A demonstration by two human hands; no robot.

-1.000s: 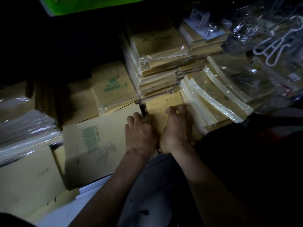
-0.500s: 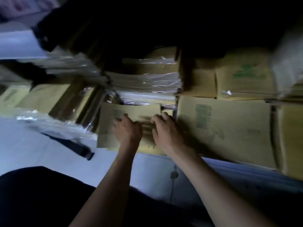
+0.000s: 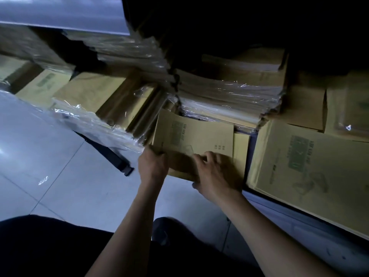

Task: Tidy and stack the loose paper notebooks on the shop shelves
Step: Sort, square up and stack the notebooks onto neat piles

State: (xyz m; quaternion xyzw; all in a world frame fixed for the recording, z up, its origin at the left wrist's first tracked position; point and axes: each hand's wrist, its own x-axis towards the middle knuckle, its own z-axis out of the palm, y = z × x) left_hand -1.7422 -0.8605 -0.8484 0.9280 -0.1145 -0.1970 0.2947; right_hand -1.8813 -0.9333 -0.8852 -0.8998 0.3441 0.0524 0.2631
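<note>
- Nearest, at 6 o'clock, both forearms reach up from the person's dark lap, over the grey floor (image 3: 40, 156), towards the front edge of the shelf (image 3: 279, 212).
- Left hand (image 3: 152, 166) grasps the 9 o'clock short edge of the loose notebooks (image 3: 193, 134), with the thumb on the cover. Its fingers go under the stack, out of sight.
- Right hand (image 3: 215, 174) clamps the near long edge further towards 3 o'clock. The fingers are curled on top and the thumb shows just below the edge.
- Those loose notebooks are a thin stack lying flat at the front of the shelf, at 12 o'clock from both hands. The long axis runs 9 to 3, slightly skewed, and the near edge seems to overhang the shelf front.
- Both hands are equally close, one at each end of that axis. Any shove or pull would therefore go across it, along the 6 to 12 line.
- At 3 o'clock a big notebook (image 3: 309, 166) lies flat just beside the stack. At 10 o'clock wrapped bundles (image 3: 99, 100) lean close against it, so the stack sits in a narrow bay.
- Farthest, at 12 o'clock, a tall wrapped pile (image 3: 229, 96) covers the stack's far edge. I judge that pushing deeper would snag there unless the stack stays flat and square.
</note>
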